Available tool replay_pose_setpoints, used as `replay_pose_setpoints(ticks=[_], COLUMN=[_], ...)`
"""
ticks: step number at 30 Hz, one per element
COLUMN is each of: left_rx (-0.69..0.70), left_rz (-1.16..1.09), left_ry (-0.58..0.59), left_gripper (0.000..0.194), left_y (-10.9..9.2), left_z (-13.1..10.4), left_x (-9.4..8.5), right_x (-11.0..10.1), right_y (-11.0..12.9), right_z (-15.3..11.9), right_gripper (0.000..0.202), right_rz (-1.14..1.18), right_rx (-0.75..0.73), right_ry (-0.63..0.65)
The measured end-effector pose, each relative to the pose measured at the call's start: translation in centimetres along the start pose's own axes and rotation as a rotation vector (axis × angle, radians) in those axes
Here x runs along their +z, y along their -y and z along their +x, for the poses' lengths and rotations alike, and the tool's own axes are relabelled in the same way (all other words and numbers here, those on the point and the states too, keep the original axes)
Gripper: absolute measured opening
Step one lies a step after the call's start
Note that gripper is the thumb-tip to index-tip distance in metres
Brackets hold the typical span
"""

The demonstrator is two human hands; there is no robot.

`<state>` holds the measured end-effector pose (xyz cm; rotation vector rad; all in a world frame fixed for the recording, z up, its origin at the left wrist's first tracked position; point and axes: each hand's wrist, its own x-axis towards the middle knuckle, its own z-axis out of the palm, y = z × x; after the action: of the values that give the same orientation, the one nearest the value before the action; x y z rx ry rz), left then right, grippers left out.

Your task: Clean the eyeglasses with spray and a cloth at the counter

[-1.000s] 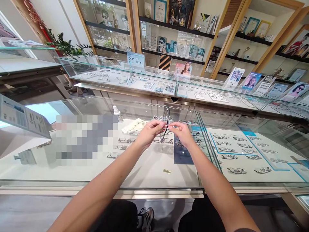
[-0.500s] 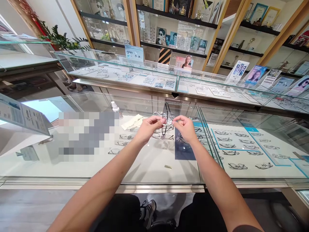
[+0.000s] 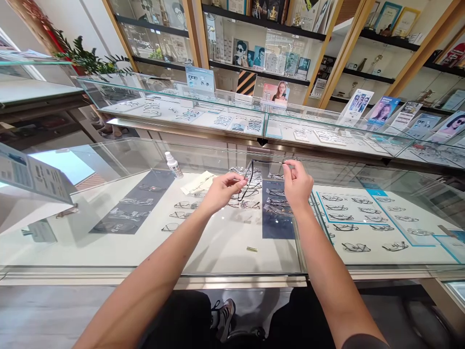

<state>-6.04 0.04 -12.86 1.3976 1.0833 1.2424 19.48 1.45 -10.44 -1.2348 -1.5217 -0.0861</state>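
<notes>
Above the glass counter I hold a pair of dark-framed glasses [image 3: 252,170], its front seen nearly edge-on. My left hand [image 3: 222,192] is closed in a pinch on the front of the frame. One temple arm stretches to the right, and my right hand [image 3: 298,183] pinches it near its tip. Left of my hands, a pale yellow cloth [image 3: 198,183] lies on the counter beside a white spray bottle [image 3: 174,166], which stands upright. Under the glass [image 3: 218,252], several more glasses sit below and around my hands.
A folded display card [image 3: 36,172] stands at the left. Dark mats [image 3: 136,203] with glasses lie in the case, and a small gold-coloured bar [image 3: 252,249] is near the front. Another glass showcase [image 3: 174,121] with upright cards runs behind. Shelves [image 3: 265,29] line the back wall.
My right hand has moved up and to the right, and a temple arm now extends out to it. The glasses have turned; my left hand stays almost in place.
</notes>
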Motion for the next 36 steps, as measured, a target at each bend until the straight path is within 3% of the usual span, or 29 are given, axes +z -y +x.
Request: replay_pose_setpoints(ticks=[6, 11, 14, 20, 29, 36], left_rx=[-0.038, -0.013, 0.02, -0.001, -0.019, -0.009], left_rz=[-0.105, -0.099, -0.076, -0.102, -0.195, -0.269], left_ry=[-0.047, 0.028, 0.084, 0.054, -0.068, -0.163], left_gripper=[0.055, 0.049, 0.044, 0.047, 0.05, 0.051], left_y=[-0.2, -0.1, -0.1, -0.2, -0.6, -1.1], left_z=[-0.1, -0.4, -0.6, -0.7, -0.7, -0.5], left_x=[0.3, 0.7, 0.9, 1.3, 1.2, 0.7], right_x=[0.6, 1.9, 2.4, 2.5, 2.4, 2.3], right_y=[1.6, 3.3, 3.5, 3.0, 2.3, 1.9], right_z=[-1.3, -3.3, -3.7, -3.3, -2.6, -2.3], right_gripper=[0.028, 0.029, 0.031, 0.034, 0.06, 0.049], right_rz=[0.076, 0.237, 0.279, 0.294, 0.302, 0.292], right_rx=[-0.006, 0.034, 0.088, 0.157, 0.215, 0.231], right_ry=[-0.015, 0.276, 0.364, 0.343, 0.288, 0.267])
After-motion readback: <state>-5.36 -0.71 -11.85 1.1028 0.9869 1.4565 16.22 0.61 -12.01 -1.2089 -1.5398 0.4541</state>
